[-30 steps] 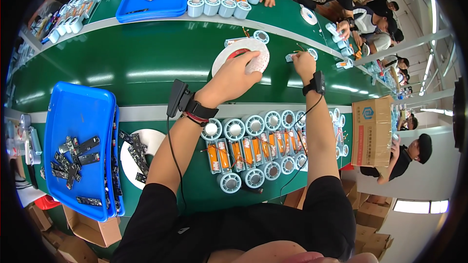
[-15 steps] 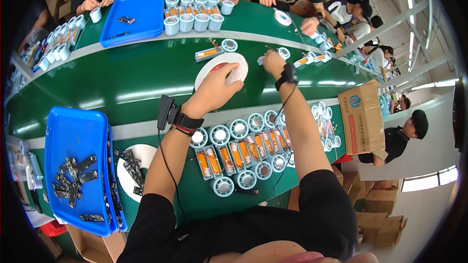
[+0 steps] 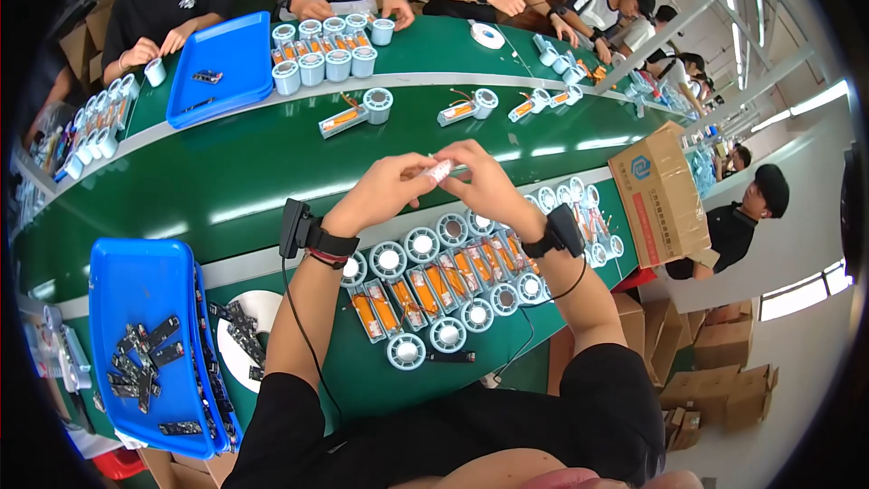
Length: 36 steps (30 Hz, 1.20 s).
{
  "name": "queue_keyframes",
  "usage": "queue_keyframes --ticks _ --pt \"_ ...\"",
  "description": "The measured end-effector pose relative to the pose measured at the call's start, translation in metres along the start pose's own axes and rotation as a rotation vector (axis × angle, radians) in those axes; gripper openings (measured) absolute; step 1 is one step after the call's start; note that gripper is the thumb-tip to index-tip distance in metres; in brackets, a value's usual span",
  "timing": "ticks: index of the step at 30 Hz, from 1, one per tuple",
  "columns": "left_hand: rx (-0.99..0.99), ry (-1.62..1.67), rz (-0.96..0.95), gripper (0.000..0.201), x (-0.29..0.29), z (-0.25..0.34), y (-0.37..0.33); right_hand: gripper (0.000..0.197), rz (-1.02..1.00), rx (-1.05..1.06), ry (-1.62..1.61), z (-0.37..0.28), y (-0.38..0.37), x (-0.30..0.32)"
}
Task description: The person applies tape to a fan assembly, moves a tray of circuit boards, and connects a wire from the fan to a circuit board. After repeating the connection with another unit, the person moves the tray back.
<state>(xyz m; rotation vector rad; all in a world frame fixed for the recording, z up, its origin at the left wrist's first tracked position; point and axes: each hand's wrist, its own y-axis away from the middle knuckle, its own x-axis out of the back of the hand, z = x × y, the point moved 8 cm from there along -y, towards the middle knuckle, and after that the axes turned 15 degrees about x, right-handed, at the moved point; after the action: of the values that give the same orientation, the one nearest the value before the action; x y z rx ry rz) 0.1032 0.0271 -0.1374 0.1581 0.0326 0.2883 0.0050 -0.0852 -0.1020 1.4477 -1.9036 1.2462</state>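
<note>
Both hands meet over the green belt (image 3: 272, 163), nearer its near edge than its far one, with a small white item with reddish marks (image 3: 441, 170) between their fingertips. The left hand (image 3: 385, 188) pinches the item's left side between thumb and bent fingers; the right hand (image 3: 489, 186) has its thumb and curled fingertips at the right end, though whether they grip or only touch, I cannot tell. It may be a sticker roll seen edge-on, but the fingers cover too much to be sure. It looks light and papery, probably flexible at the rim and easy to crease, so a gentle pinch at opposite edges should suit it better than pressure on the printed face. Beyond it, light-blue fan housings (image 3: 348, 119) lie along the belt's far edge. Rows of similar housings with orange battery cells (image 3: 422, 297) fill the middle of the near workbench (image 3: 380, 378), below the hands. Toward the workbench's left end, a blue tray (image 3: 136, 281) carries dark circuit boards (image 3: 143, 353); beside its right edge, a white disc (image 3: 231, 369) lies under more boards. A cardboard box (image 3: 661, 195) stands near the workbench's right end.
</note>
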Motion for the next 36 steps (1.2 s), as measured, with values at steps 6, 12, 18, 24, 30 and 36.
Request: queue_keyframes --ticks 6,12,18,24,30,36 --pt "-0.049 -0.099 0.013 0.031 -0.011 0.012 0.008 0.03 0.12 -0.027 0.153 -0.031 0.051 0.039" --pt "-0.34 -0.037 0.443 0.025 0.022 0.073 0.068 0.022 0.547 -0.544 -0.57 -0.005 0.167 0.051" --pt "-0.388 -0.294 0.51 0.02 -0.011 0.105 0.087 0.022 0.846 -0.692 -0.899 0.01 0.225 0.023" --pt "-0.208 -0.258 0.543 0.018 -0.029 0.091 0.103 0.03 0.855 -0.64 -1.165 -0.02 0.228 0.009" --pt "0.085 -0.58 0.863 0.032 -0.061 -0.008 0.177 0.034 0.866 -0.629 -1.312 -0.013 0.249 0.04" --pt "0.111 -0.618 1.139 0.047 -0.098 -0.094 0.24 0.024 0.967 -0.529 -1.428 0.035 0.193 0.081"
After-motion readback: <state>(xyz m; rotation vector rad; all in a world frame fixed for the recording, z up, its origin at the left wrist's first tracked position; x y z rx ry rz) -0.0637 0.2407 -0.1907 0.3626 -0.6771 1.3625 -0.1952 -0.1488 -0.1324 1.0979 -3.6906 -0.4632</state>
